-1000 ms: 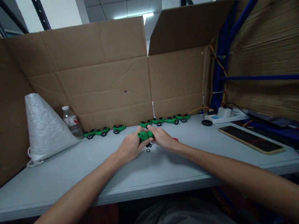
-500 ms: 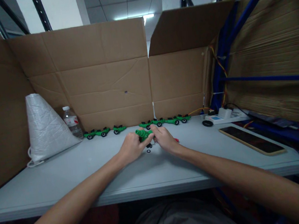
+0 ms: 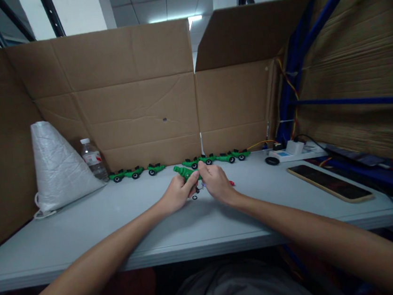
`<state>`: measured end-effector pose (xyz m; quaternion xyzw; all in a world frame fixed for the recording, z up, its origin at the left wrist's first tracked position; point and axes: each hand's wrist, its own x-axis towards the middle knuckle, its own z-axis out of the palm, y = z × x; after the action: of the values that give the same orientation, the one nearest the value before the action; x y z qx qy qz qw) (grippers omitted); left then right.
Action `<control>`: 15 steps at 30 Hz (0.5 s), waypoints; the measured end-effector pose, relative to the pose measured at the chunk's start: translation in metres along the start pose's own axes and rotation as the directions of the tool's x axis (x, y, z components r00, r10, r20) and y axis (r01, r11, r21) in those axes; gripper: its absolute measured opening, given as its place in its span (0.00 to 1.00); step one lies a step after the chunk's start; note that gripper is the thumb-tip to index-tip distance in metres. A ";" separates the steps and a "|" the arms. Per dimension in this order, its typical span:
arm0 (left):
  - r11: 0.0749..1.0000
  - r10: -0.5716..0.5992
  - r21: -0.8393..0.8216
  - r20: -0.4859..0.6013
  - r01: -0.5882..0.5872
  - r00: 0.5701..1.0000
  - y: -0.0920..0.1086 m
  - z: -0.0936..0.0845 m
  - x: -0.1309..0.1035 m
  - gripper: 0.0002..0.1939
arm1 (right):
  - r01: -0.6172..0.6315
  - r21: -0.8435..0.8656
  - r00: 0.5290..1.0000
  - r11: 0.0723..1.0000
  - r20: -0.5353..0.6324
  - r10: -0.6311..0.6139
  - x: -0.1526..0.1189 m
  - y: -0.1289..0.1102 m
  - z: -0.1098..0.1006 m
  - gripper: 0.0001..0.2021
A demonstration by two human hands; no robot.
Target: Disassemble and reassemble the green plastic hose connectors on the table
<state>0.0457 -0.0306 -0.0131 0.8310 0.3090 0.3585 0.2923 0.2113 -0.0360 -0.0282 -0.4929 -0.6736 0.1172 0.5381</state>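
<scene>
My left hand (image 3: 174, 195) is closed around a green toy car body (image 3: 182, 171), whose ribbed end sticks out to the upper left. At the right end of that body, my right hand (image 3: 217, 184) is closed in a pinch; what its fingertips hold is hidden. A small black ring (image 3: 194, 197) lies on the table just below the hands. Small dark parts show partly between the hands. Beside the right hand is a red piece (image 3: 232, 183), mostly covered. Several green toy cars with black wheels, one being this car (image 3: 156, 169), stand in a row behind the hands.
The white table (image 3: 121, 232) is backed by cardboard walls (image 3: 134, 102). At left stand a silvery bag (image 3: 57, 168) and a water bottle (image 3: 93, 158). To the right are a phone (image 3: 328, 183), a power strip (image 3: 298, 151), a black disc (image 3: 272, 160), cables and a blue rack post (image 3: 286, 94).
The green car body has tilted in my left hand, its ribbed end moving slightly left and up. My right hand stays pinched at its other end. The view has shifted slightly.
</scene>
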 end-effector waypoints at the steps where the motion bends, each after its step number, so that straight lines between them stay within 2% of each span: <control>1: 1.000 -0.006 -0.012 0.006 0.006 1.000 0.001 0.000 0.000 0.37 | -0.007 -0.014 1.000 1.000 -0.004 0.006 0.001 -0.001 0.001 0.36; 5: 0.997 -0.042 -0.067 0.048 0.045 0.998 0.004 -0.002 -0.001 0.36 | -0.006 -0.052 1.000 0.999 -0.019 0.005 0.002 -0.003 0.003 0.35; 15: 0.991 -0.019 -0.133 0.068 0.028 0.998 0.005 0.002 0.000 0.34 | 0.094 -0.155 0.991 0.984 -0.084 -0.108 0.000 0.000 0.000 0.34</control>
<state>0.0489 -0.0344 -0.0107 0.8173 0.2840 0.3471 0.3617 0.2113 -0.0356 -0.0285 -0.5022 -0.6791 0.0160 0.5350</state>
